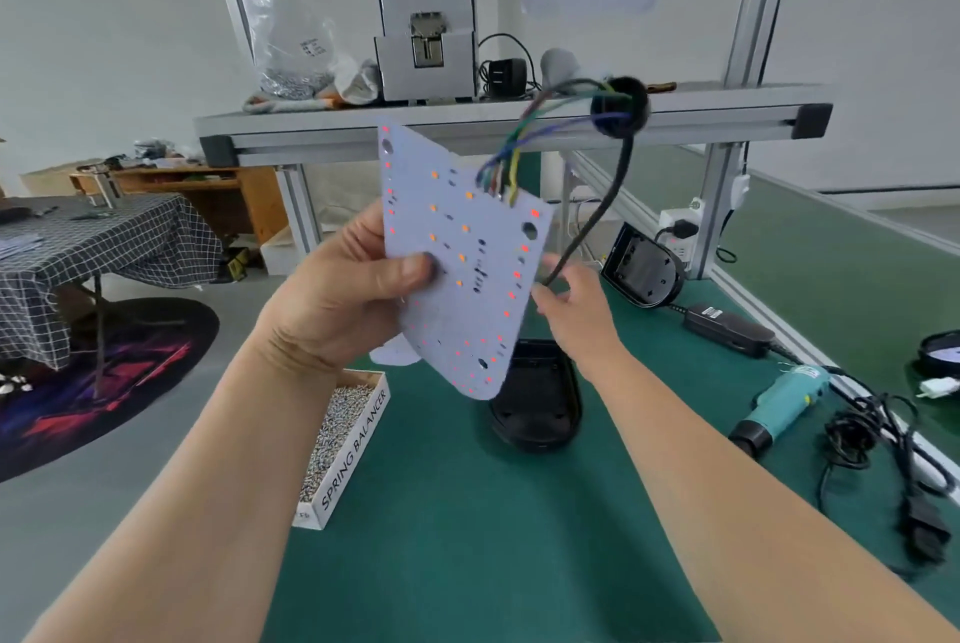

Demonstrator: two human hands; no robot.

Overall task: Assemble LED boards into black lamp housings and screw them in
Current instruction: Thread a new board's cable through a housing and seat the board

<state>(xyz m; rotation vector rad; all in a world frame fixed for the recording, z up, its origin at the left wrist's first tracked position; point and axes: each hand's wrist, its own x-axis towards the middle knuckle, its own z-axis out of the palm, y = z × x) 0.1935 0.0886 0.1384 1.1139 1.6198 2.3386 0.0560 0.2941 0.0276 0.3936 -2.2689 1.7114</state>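
My left hand holds a white LED board up in the air by its left edge, thumb on its face; red and orange LEDs dot the board. Coloured wires run from the board's top to a black grommet and a black cable. My right hand pinches that cable just behind the board's right edge. Below the board an empty black lamp housing lies on the green mat. A second black housing leans near the frame post at the right.
A white box of screws sits at the mat's left edge. A teal electric screwdriver, its tangled cord and a black power adapter lie at the right. An aluminium shelf with a screw feeder spans overhead.
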